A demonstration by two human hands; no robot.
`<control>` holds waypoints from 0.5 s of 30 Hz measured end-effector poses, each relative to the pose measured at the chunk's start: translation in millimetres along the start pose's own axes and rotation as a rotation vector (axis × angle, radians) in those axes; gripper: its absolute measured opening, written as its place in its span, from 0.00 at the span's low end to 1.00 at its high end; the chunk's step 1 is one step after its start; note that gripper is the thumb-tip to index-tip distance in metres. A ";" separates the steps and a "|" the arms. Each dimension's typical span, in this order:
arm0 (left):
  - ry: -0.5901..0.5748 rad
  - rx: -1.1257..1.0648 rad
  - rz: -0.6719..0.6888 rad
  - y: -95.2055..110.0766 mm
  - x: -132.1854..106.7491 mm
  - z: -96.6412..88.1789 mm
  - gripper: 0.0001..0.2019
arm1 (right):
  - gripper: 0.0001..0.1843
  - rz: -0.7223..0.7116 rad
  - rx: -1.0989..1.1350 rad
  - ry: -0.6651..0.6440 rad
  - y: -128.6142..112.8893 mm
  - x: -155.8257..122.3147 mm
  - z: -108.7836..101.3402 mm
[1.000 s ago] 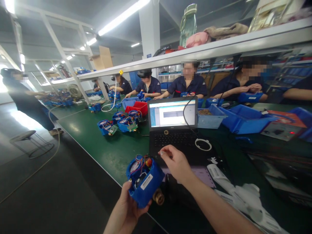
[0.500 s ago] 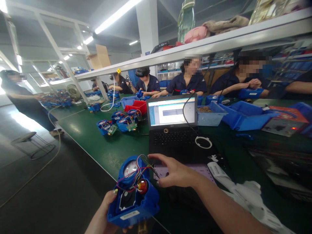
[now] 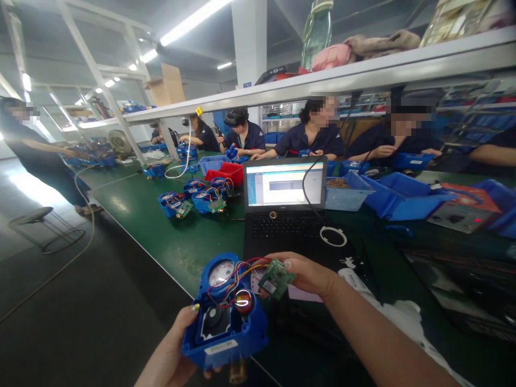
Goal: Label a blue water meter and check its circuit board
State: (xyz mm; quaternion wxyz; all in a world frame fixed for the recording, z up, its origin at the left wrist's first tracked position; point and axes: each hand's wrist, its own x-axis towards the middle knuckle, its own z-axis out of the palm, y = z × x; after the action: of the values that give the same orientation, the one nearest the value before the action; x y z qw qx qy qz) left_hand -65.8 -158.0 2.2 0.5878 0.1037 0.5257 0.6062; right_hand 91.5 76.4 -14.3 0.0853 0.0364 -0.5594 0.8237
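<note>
My left hand (image 3: 171,355) grips a blue water meter (image 3: 224,314) from below, at the near edge of the green bench (image 3: 177,236). The meter's open top shows a white dial, a black part and a red round part, with coloured wires running out. My right hand (image 3: 310,274) pinches a small green circuit board (image 3: 276,279) joined to those wires, held just right of the meter and above the black laptop (image 3: 290,215).
Several more blue meters (image 3: 193,199) lie on the bench further left. Blue bins (image 3: 399,199) and a red bin (image 3: 226,174) stand behind the laptop. Seated people work across the bench; one person stands far left. A white device (image 3: 387,312) lies at right.
My right hand has taken hold of the green circuit board and drawn it out to the right of the meter. The meter has tilted more upright in my left hand.
</note>
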 end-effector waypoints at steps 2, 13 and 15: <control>-0.007 0.001 -0.013 0.4 0.5 2.6 0.28 | 0.38 0.003 0.014 -0.005 1.4 -0.6 1.1; 0.052 0.081 0.061 -0.6 2.9 8.5 0.29 | 0.37 -0.029 -0.004 -0.002 5.0 -4.1 -2.7; 0.072 0.117 0.109 -2.8 8.5 6.5 0.30 | 0.36 -0.024 -0.091 0.037 -0.4 -5.6 -2.0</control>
State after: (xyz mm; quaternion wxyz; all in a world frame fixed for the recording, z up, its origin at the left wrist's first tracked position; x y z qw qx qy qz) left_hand -61.7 -148.3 -1.4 0.5276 0.1447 0.5746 0.6088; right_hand 97.1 77.8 -15.6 0.1069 0.0239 -0.5941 0.7969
